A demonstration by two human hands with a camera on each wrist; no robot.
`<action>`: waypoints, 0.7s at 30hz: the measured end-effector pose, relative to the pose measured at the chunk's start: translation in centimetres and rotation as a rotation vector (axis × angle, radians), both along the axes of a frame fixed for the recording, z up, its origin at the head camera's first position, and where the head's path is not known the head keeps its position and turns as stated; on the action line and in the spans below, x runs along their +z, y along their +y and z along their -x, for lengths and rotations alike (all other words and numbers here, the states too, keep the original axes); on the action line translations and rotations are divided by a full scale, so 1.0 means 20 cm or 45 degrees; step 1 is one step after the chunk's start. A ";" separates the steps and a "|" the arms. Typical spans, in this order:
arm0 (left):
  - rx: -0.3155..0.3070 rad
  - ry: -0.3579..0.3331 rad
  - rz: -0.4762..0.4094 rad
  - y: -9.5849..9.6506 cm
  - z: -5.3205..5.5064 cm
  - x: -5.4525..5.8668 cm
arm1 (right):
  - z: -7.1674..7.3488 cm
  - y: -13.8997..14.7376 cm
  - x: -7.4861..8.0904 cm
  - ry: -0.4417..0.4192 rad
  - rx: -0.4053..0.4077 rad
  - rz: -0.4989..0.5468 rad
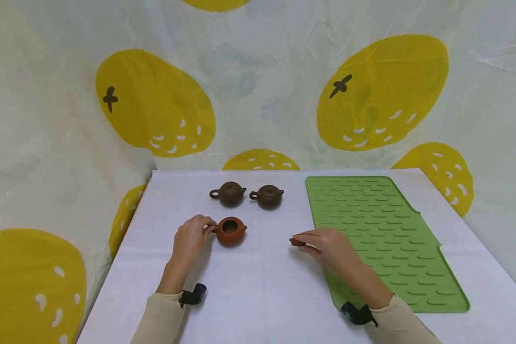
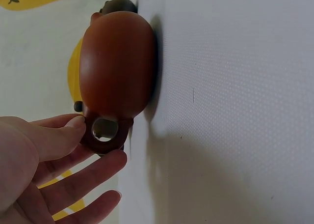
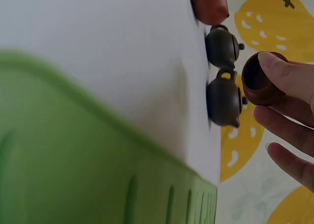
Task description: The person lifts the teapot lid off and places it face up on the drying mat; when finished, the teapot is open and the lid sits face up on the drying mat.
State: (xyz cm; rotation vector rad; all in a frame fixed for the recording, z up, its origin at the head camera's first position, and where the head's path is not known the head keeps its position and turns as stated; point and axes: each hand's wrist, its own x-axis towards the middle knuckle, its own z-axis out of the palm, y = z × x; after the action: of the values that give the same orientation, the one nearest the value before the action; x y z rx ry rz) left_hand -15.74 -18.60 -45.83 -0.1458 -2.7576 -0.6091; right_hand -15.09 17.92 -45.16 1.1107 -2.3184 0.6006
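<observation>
A reddish-brown teapot [image 1: 231,238] stands upright on the white tabletop [image 1: 262,291], left of the middle, its round mouth uncovered and its spout pointing right. The left hand [image 1: 192,239] pinches its ring-shaped handle [image 2: 100,146] between thumb and index finger; the lower fingers spread just beside the ring. The right hand [image 1: 327,243] grips a small lid [image 1: 297,242] of similar colour between thumb and fingers, raised above the tabletop and well apart from the teapot. In the right wrist view the lid's hollow side shows.

Behind the reddish-brown teapot, two dark brown teapots stand side by side, near each other: the left one [image 1: 231,195] and the right one [image 1: 270,198], both with lids on, handles to the left and spouts to the right. A green mat [image 1: 382,239] with raised ridges lies on the right part of the tabletop, partly beneath the right forearm. Both sleeves are cream, each with a black device at the cuff. Around the tabletop hangs pale cloth [image 1: 266,105] printed with large yellow fruit.
</observation>
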 end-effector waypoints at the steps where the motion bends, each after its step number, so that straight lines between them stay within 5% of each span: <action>1: -0.002 -0.001 -0.002 0.00 0.00 0.00 | -0.01 0.02 -0.01 -0.005 -0.022 -0.006; 10: -0.003 -0.006 0.005 0.00 0.00 0.00 | -0.09 0.21 -0.03 -0.126 -0.277 -0.188; 21: 0.011 -0.007 0.009 0.00 0.00 0.00 | -0.17 0.33 -0.01 -0.214 -0.390 -0.268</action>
State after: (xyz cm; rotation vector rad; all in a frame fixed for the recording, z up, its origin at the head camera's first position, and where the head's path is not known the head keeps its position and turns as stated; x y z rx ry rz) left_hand -15.77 -18.55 -45.76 -0.1338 -2.7642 -0.5981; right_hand -11.70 24.44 -45.46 0.7909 -2.6778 0.3518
